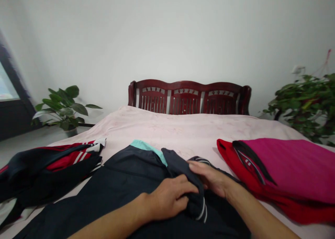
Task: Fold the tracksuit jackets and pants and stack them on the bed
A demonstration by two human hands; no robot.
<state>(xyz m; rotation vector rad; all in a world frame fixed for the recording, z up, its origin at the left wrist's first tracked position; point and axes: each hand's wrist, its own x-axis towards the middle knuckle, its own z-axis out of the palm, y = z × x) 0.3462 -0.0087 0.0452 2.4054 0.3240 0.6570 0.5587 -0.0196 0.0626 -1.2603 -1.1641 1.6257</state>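
A dark navy jacket [125, 178] with a light teal lining at its top edge lies spread over the bed in front of me. My left hand [170, 199] is closed on a folded piece of the jacket that ends in white stripes. On the other side of that piece, my right hand [210, 178] has its thumb on top and its fingers partly hidden behind the cloth. Both hands grip the same raised part, close together. Whether this part is a collar or a cuff, I cannot tell.
Navy and red striped clothes [65, 165] lie in a loose heap at left. Folded magenta and red garments [293, 169] lie at right. A pink sheet [167, 127] covers the bed. Beyond stands a dark wooden bench back [188, 97], with potted plants [64, 104] on either side.
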